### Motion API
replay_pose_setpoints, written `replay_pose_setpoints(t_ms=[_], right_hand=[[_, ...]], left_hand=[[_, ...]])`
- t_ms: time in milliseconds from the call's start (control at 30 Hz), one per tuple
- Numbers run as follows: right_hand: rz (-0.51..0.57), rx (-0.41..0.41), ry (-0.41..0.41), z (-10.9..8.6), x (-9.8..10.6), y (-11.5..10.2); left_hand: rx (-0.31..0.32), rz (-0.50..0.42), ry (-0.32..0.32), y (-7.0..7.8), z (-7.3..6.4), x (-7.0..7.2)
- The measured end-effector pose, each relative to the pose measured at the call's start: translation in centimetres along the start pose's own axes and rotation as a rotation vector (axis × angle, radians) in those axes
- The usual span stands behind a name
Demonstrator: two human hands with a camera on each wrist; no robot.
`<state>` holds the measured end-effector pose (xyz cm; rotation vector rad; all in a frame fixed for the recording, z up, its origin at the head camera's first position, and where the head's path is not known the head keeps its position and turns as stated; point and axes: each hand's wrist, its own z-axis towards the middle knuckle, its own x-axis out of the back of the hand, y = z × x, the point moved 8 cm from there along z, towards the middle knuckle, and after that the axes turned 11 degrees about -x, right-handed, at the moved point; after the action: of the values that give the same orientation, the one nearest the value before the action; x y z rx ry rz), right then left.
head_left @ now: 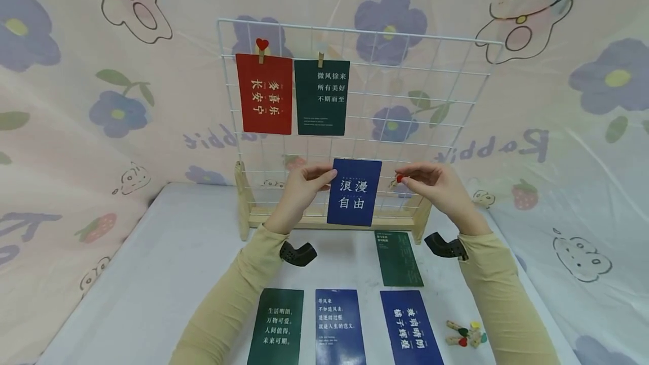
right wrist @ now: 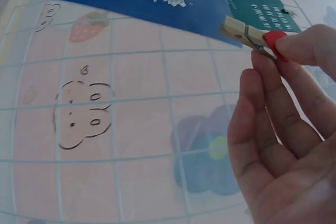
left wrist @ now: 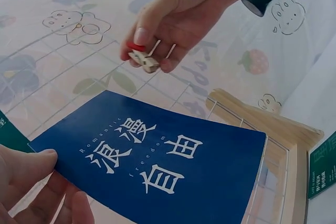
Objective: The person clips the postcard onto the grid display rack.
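My left hand [head_left: 302, 191] pinches a blue card [head_left: 354, 192] with white characters by its upper left edge, upright in front of the wire grid rack [head_left: 405, 78]. To the right of the card, my right hand [head_left: 437, 189] pinches a small wooden clothespin [right wrist: 242, 31] with a red heart between thumb and fingers. The clothespin is apart from the card in the left wrist view. On the rack's upper left hang a red card [head_left: 265, 94], clipped by a red-heart clothespin [head_left: 261, 49], and a green card [head_left: 322, 100], held by another clothespin [head_left: 320, 59].
On the white table [head_left: 167, 275] lie a green card [head_left: 399, 259] near the rack's wooden base [head_left: 304, 222], and at the front another green card [head_left: 276, 328] and two blue cards [head_left: 338, 331]. Several loose clothespins [head_left: 466, 335] lie beside my right forearm. Patterned fabric hangs behind.
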<state>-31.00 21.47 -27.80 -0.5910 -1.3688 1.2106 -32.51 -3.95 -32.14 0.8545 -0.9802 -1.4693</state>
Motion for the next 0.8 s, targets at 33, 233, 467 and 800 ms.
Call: replay_pose_setpoints(t_ms=[33, 233, 467, 800], right_hand=[[-0.001, 0.000, 0.006, 0.0, 0.0, -0.2], [-0.023, 0.000, 0.030, 0.2, 0.2, -1.6], [0.026, 0.025, 0.051, 0.6, 0.7, -2.6], [0.049, 0.030, 0.125, 0.7, 1.5, -4.0]], left_hand=[[-0.006, -0.003, -0.001, 0.2, 0.1, -0.1], [-0.025, 0.014, -0.006, 1.0, 0.7, -0.3], [-0.031, 0.016, -0.009, 1.6, 1.0, -0.5], [-0.078, -0.003, 0.000, 2.7, 1.8, -0.8]])
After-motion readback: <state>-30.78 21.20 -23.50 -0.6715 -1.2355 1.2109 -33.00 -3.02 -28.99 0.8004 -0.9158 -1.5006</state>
